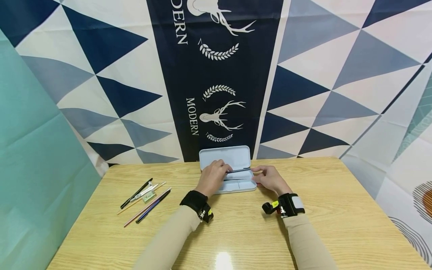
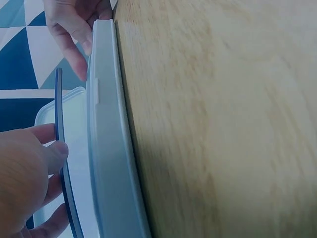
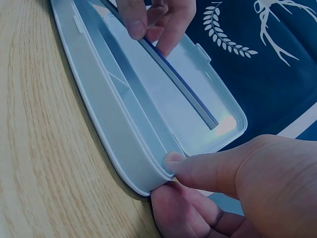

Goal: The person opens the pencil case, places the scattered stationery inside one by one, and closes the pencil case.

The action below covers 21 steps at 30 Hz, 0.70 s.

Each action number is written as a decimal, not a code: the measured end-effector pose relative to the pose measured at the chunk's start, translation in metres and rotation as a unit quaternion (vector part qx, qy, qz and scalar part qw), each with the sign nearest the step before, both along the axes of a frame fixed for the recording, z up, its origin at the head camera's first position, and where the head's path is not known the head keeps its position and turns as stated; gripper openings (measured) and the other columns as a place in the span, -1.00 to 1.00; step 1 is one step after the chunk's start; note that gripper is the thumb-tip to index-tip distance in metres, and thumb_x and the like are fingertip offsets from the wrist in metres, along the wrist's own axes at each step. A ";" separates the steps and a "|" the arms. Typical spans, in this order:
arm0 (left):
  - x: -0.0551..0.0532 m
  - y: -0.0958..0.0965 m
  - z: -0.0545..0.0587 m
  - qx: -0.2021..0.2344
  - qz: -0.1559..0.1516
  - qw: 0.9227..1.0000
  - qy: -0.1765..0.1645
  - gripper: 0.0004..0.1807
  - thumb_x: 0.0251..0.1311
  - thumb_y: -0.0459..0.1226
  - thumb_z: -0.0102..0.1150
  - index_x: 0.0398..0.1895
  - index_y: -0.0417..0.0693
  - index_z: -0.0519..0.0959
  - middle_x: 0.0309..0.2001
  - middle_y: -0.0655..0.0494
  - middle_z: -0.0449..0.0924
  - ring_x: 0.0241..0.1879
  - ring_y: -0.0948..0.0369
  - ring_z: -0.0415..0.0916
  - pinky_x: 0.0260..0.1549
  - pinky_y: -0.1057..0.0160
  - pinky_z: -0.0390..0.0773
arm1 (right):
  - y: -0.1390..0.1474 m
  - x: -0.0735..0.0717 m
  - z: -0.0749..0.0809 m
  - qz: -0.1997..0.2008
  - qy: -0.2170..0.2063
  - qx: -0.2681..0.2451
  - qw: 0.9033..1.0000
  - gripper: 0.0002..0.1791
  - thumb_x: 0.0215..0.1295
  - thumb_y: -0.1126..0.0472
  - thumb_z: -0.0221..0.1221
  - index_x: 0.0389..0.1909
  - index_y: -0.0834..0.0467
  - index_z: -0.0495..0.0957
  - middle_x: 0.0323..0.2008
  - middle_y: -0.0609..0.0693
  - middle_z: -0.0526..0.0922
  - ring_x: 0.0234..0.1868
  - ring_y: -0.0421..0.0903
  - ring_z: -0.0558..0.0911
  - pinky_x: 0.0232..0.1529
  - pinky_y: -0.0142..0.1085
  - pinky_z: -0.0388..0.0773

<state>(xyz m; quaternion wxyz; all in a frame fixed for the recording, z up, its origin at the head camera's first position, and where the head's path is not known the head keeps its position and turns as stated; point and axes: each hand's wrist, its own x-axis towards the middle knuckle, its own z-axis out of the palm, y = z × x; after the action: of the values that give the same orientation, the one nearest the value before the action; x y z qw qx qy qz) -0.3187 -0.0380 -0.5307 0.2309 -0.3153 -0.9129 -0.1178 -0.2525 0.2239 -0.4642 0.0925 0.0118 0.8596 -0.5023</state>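
Note:
A pale blue pencil case [image 1: 236,188] lies on the table with its lid [image 1: 225,156] raised against the wall. In its lower half, dividers [image 3: 119,79] mark off compartments. My left hand [image 1: 212,175] pinches a slim, dark blue and grey pencil [image 3: 178,84] between thumb and fingers. It slants above the case, overlapping the lid in the right wrist view. My right hand [image 1: 269,179] grips the case's right end, thumb [image 3: 181,163] over the rim and fingers low on the outside.
To the left on the table [image 1: 243,232] lie a black pen [image 1: 136,193], a blue pen [image 1: 153,207], a pink pencil [image 1: 147,207], a white pen [image 1: 145,191] and a small greenish eraser [image 1: 149,197]. A patterned cloth [image 1: 216,75] hangs right behind the case.

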 end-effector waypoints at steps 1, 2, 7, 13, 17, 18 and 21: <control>0.001 0.001 0.000 0.000 0.001 1.000 -0.004 -0.80 0.49 -0.24 0.48 0.05 0.29 0.86 -0.14 0.26 0.72 -0.14 0.25 0.68 -0.28 0.33 0.71 | 0.000 0.000 0.000 0.000 0.000 0.000 1.000 -0.48 0.55 0.35 0.32 0.47 0.37 0.60 -0.43 -0.05 0.57 -0.36 -0.20 0.65 -0.28 -0.45 0.68; 0.001 0.002 0.001 0.000 0.003 1.000 -0.005 -0.80 0.50 -0.24 0.47 0.05 0.28 0.86 -0.14 0.26 0.72 -0.14 0.25 0.68 -0.27 0.33 0.71 | 0.000 0.000 0.000 -0.001 0.000 0.001 1.000 -0.48 0.55 0.35 0.32 0.47 0.37 0.60 -0.42 -0.04 0.58 -0.35 -0.20 0.65 -0.28 -0.45 0.67; 0.007 0.004 0.002 0.006 0.006 1.000 -0.006 -0.81 0.50 -0.24 0.47 0.05 0.25 0.86 -0.14 0.25 0.73 -0.16 0.26 0.66 -0.26 0.31 0.71 | 0.001 0.000 0.000 -0.003 -0.003 0.002 1.000 -0.48 0.56 0.34 0.32 0.47 0.36 0.60 -0.41 -0.03 0.57 -0.35 -0.17 0.63 -0.29 -0.43 0.66; 0.010 0.004 0.001 -0.010 0.012 1.000 -0.012 -0.77 0.48 -0.26 0.48 0.06 0.29 0.88 -0.12 0.23 0.75 -0.15 0.23 0.69 -0.24 0.26 0.75 | 0.000 -0.001 -0.001 -0.002 -0.005 -0.006 1.000 -0.46 0.55 0.35 0.33 0.49 0.34 0.60 -0.44 -0.06 0.54 -0.35 -0.18 0.63 -0.27 -0.45 0.68; 0.010 0.006 -0.001 -0.029 0.015 0.999 -0.018 -0.69 0.41 -0.30 0.53 0.08 0.33 0.89 -0.11 0.26 0.77 -0.14 0.24 0.71 -0.23 0.27 0.76 | 0.000 -0.001 0.000 -0.002 -0.004 -0.010 1.000 -0.46 0.54 0.37 0.32 0.49 0.36 0.59 -0.44 -0.06 0.53 -0.35 -0.18 0.62 -0.27 -0.46 0.68; 0.010 0.006 -0.002 -0.031 0.015 0.999 -0.022 -0.68 0.40 -0.31 0.53 0.08 0.34 0.89 -0.11 0.26 0.78 -0.14 0.24 0.71 -0.22 0.28 0.76 | 0.000 -0.001 0.000 -0.002 -0.004 -0.010 1.000 -0.46 0.54 0.37 0.32 0.49 0.36 0.59 -0.45 -0.05 0.52 -0.36 -0.18 0.62 -0.28 -0.46 0.68; 0.011 0.009 -0.002 -0.037 0.019 0.999 -0.033 -0.68 0.42 -0.31 0.52 0.08 0.35 0.90 -0.12 0.27 0.79 -0.14 0.26 0.71 -0.21 0.29 0.77 | 0.001 -0.001 0.000 -0.002 -0.004 -0.010 1.000 -0.46 0.54 0.37 0.32 0.49 0.37 0.59 -0.45 -0.05 0.52 -0.36 -0.17 0.62 -0.28 -0.46 0.69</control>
<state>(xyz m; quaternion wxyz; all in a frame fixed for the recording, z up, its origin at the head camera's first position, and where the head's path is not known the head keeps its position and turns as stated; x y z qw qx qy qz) -0.3080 -0.0294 -0.5330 0.1909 -0.3017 -0.9298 -0.0900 -0.2531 0.2249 -0.4639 0.0948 0.0144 0.8542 -0.5110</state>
